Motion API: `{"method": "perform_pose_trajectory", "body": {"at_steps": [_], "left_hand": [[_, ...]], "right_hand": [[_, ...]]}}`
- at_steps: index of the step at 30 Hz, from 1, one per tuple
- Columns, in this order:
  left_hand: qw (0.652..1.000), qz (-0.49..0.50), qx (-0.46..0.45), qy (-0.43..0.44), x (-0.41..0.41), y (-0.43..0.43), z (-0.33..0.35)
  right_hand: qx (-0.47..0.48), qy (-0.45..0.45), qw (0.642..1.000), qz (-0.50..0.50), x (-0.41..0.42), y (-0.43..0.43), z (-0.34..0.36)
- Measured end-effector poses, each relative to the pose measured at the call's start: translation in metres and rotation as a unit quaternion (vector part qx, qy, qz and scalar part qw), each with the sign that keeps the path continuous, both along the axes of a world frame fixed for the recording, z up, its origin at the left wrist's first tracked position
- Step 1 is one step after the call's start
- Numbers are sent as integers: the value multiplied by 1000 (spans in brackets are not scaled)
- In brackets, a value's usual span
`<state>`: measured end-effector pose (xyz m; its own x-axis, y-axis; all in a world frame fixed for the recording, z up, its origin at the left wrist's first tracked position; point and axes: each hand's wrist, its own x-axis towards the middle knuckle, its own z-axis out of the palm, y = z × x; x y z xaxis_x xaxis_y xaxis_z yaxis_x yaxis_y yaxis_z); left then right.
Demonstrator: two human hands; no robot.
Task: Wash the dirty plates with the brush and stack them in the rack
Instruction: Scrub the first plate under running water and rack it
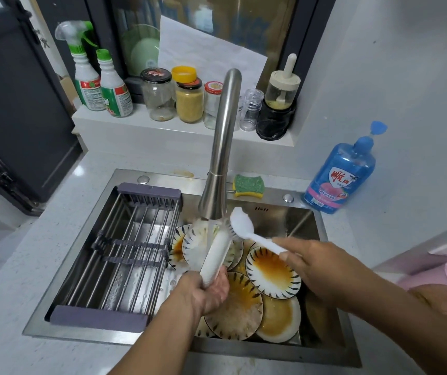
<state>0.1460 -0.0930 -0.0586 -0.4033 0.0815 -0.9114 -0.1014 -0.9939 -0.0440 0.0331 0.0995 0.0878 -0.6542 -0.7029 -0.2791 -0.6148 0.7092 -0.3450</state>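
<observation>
Table [14, 266]: pale stone, with the sink [302, 220] set into it.
Rack [125, 253]: steel bars with grey end caps, spanning the left half of the sink. No plates on it.
Faucet [223, 131]: steel gooseneck with the water running. The stream lands on the held plate.
Dirty plates [271, 269]: overlapping pile in the right half of the sink, white with dark rim strokes and orange-brown residue. One near the front is covered in suds.
Soap bottle [341, 174]: blue pump bottle, on the table at the sink's back right corner.
Held plate [215, 258]: on edge and tilted, under the spout and above the pile.
Left hand [203, 293]: fingers clenched round the held plate's lower edge.
Right hand [322, 266]: fingers grasping the brush handle near its end.
Brush [244, 226]: white, with its head up by the held plate's top rim, just beside the spout. Can't tell if the bristles touch the plate.
Sponge [249, 185]: green on yellow, on the back ledge of the sink behind the faucet.
Jars [188, 101] and spray bottles [87, 77]: lined up on the window sill behind.
</observation>
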Motion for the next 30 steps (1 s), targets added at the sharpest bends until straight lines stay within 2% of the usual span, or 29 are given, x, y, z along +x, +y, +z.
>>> {"method": "perform_pose_trajectory", "body": {"at_steps": [3,6,11,14,16,18,23,27,30], "left_hand": [[998,8,60,13,-11,2,6],[992,47,114,21,-16,3,11],[983,77,152,66,-2,7,12],[978,106,160,78,2,4,13],[978,124,161,55,-1,-1,11],[979,121,159,50,-3,-3,8],[976,99,165,105,3,3,8],[969,118,171,134,8,3,8],[963,145,169,151,6,-2,13]], "right_hand": [[21,62,994,86,31,6,-2],[-10,133,982,136,39,1,-22],[-13,90,995,33,-1,-13,-38],[-22,54,995,81,20,-3,-40],[7,75,990,119,37,9,-43],[9,78,990,114,36,12,-46],[-77,-78,994,-17,0,-22,-48],[-55,-197,975,-87,-17,-33,-56],[-1,-279,952,-121,-7,-24,-64]]}}
